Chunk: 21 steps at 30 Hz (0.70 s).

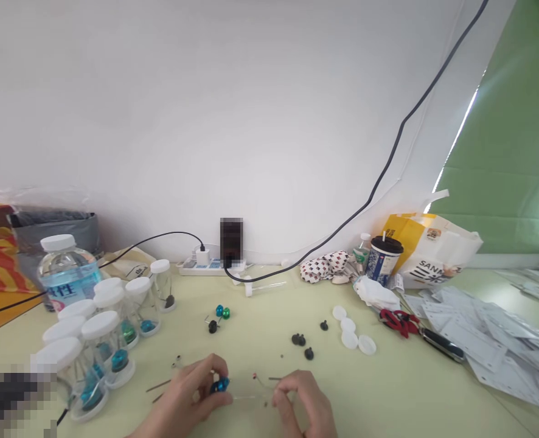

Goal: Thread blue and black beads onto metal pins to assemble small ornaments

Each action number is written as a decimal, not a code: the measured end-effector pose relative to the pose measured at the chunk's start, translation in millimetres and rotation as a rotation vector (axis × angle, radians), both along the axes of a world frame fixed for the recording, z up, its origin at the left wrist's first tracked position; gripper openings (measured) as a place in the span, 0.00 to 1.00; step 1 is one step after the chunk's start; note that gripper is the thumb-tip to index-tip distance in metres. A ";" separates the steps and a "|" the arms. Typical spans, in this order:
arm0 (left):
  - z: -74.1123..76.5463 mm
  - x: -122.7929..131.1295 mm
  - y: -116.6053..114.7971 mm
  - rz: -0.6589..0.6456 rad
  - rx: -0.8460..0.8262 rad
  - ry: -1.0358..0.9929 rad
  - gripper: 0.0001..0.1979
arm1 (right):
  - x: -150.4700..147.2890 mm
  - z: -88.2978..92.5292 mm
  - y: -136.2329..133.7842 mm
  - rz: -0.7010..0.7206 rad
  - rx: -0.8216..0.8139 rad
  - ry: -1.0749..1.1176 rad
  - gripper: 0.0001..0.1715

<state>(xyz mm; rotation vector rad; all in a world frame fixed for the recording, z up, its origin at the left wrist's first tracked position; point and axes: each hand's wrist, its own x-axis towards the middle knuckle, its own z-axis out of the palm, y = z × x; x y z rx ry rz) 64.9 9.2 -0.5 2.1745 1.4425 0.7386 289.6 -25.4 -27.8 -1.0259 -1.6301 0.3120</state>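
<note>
View: head camera, looking down on a pale green table [401,401]; clock positions are taken from the hands, with 12 o'clock straight ahead.

Left hand [182,395]: fingers curled, closed in a pinch on a blue bead [219,384].

Right hand [302,404]: fingers drawn together beside a thin wire [274,378]; hold on it cannot be confirmed.

Jars: about eight glass jars [100,353] at 10 o'clock, white lids on, blue or green beads inside, one dark.

Loose items: beads [226,312] at 12 o'clock; dark knobs [308,353] and four white lids [348,325] at 1 o'clock.

Nearby: red scissors [399,322] and paper tags [479,334] at 2 o'clock.

Status: jars closed; loose lids, beads and knobs remaining on the table.
</note>
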 end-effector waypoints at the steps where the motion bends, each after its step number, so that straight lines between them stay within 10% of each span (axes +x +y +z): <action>1: 0.4 3.0 -2.2 -0.019 -0.022 -0.005 0.06 | 0.2 0.5 0.1 0.007 -0.009 0.019 0.12; 21: 3.7 14.8 -13.6 -0.264 -0.007 -0.044 0.03 | -0.3 -1.1 1.2 0.065 -0.001 -0.117 0.10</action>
